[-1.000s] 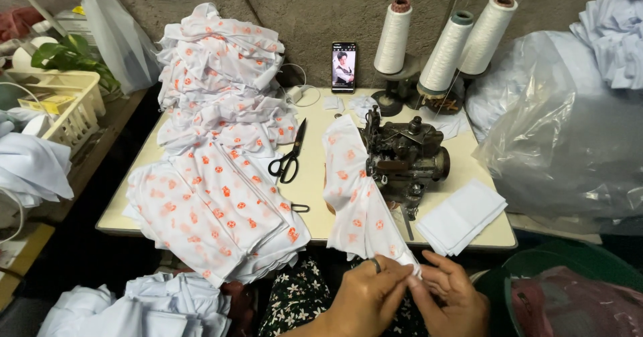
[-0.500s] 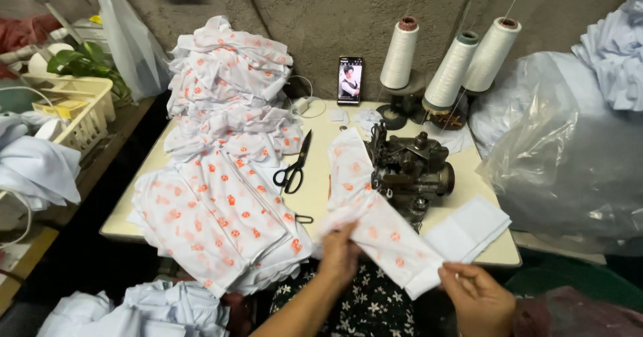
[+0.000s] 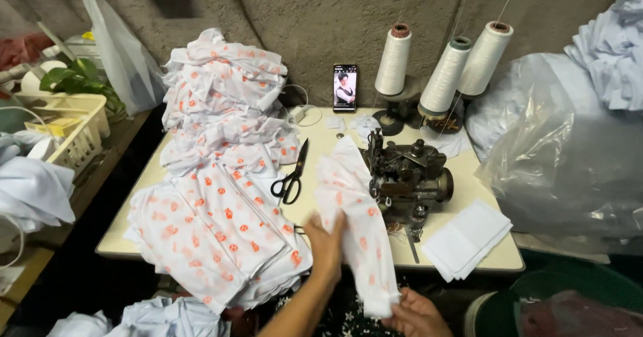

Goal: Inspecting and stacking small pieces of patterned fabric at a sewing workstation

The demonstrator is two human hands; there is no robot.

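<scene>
My left hand (image 3: 326,244) lies flat on a white cloth piece with orange print (image 3: 355,220) at the front edge of the sewing table (image 3: 315,169). My right hand (image 3: 416,312) grips the lower end of the same piece below the table edge. The piece runs up beside the dark metal sewing machine (image 3: 406,176). Black scissors (image 3: 291,177) lie just left of it.
A tall heap of the same printed cloth (image 3: 218,176) fills the table's left side. Three white thread cones (image 3: 442,65) and an upright phone (image 3: 345,88) stand at the back. Folded white pieces (image 3: 467,236) lie front right. Clear plastic bags (image 3: 569,163) crowd the right; a yellow basket (image 3: 74,132) sits left.
My two hands were together at the lower end of the cloth. They spread apart, and my left hand moved up onto the table and now presses the piece flat.
</scene>
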